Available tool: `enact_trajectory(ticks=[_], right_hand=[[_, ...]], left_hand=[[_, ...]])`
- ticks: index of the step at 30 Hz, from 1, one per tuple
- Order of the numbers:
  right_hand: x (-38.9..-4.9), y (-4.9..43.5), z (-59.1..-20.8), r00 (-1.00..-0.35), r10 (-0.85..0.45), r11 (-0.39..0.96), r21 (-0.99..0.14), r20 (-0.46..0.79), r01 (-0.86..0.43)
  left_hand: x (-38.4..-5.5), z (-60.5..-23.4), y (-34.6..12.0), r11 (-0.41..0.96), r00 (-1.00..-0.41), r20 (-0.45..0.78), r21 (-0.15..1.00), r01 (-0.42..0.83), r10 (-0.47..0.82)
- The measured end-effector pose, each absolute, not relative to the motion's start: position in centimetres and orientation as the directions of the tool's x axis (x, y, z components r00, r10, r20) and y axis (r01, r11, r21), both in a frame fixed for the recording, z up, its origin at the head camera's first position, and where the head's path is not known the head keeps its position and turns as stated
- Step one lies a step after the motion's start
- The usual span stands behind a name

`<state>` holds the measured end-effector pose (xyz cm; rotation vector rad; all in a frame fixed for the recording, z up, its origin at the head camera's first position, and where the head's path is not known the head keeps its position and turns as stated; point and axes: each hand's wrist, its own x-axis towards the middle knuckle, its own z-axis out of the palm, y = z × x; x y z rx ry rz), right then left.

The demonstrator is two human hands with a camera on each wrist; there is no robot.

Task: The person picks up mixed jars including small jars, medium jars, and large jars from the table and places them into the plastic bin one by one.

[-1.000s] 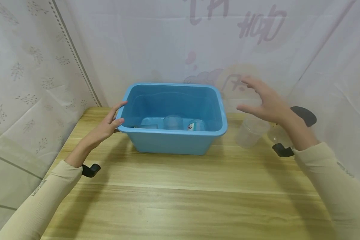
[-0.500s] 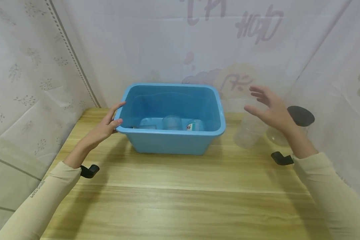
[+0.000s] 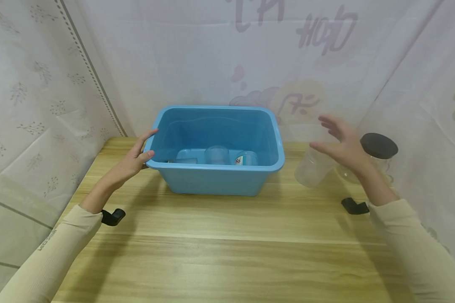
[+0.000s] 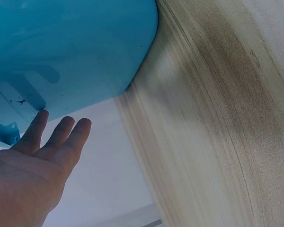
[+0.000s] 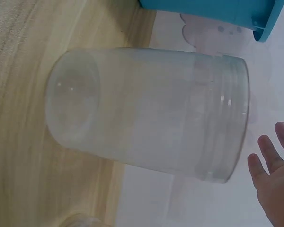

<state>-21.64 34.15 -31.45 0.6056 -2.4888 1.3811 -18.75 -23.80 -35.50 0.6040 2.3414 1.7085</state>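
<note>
Your left hand (image 3: 130,163) holds the blue tub (image 3: 212,181) by its rim; right hand (image 3: 344,146) wide, empty. Clear jar (image 5: 151,113) stands toward the surface's (image 3: 220,261) back-right corner: I'd lower straight, squeeze lightly.

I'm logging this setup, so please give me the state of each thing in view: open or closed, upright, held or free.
Blue bin: upright, open-topped, held at one end.
Clear jar: upright, lidless, not held.
Black-lidded jar: upright, lid on, not held.
Containers inside the bin: partly hidden; open or closed, cannot tell.
Left hand: holding the bin's rim.
Right hand: holding nothing.
</note>
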Motion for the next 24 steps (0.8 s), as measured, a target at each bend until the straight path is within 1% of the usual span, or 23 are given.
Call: enact_trajectory(ticks=[6, 17, 21, 24], right_hand=[[-21.1, 34.6, -32.3, -0.898, -0.201, 0.468, -0.766, 0.392, -0.44], [-20.5, 35.1, -33.9, -0.904, -0.154, 0.408, -0.808, 0.398, -0.425], [-20.7, 35.5, -34.8, -0.905, -0.138, 0.402, -0.813, 0.402, -0.422], [-21.3, 36.1, -36.0, -0.912, -0.123, 0.366, -0.837, 0.39, -0.407]], left_hand=[[-18.7, -35.5, -23.7, 0.246, -0.901, 0.091, 0.946, 0.211, 0.423], [-18.7, -35.4, -23.7, 0.24, -0.904, 0.083, 0.95, 0.199, 0.42], [-18.7, -35.4, -23.7, 0.25, -0.902, 0.088, 0.945, 0.209, 0.423], [-18.7, -35.4, -23.8, 0.251, -0.9, 0.093, 0.943, 0.216, 0.426]])
